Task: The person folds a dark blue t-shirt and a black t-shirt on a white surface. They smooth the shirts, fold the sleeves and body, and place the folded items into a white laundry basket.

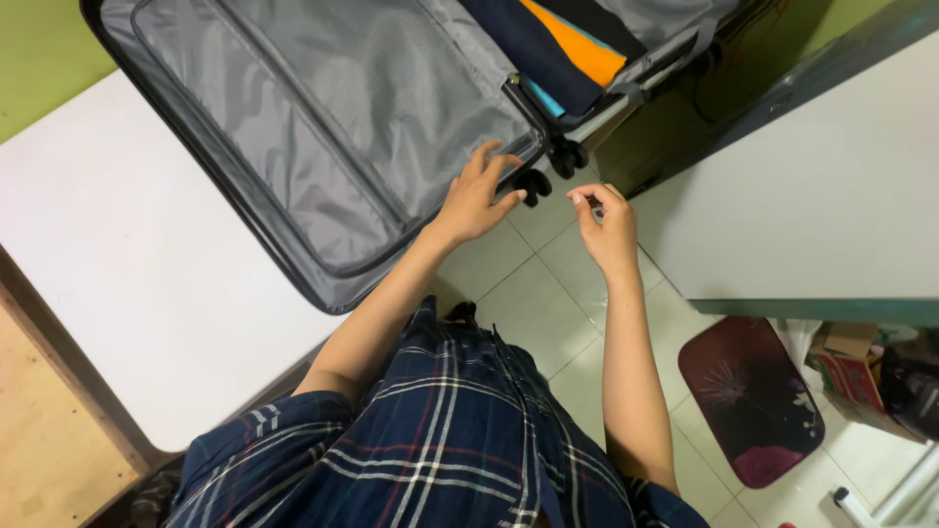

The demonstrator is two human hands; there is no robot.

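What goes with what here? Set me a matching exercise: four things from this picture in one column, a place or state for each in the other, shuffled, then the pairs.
Things:
1. left hand
2. right hand
3. folded clothes
4. floor mat

Places or states:
A. packed in the far half of the open suitcase
B. lying on the tiled floor, dark red
C. resting on the edge of the grey-lined suitcase half
D. raised in the air, fingertips pinched, touching nothing

Pairs: 1-C, 2-D, 3-A, 4-B
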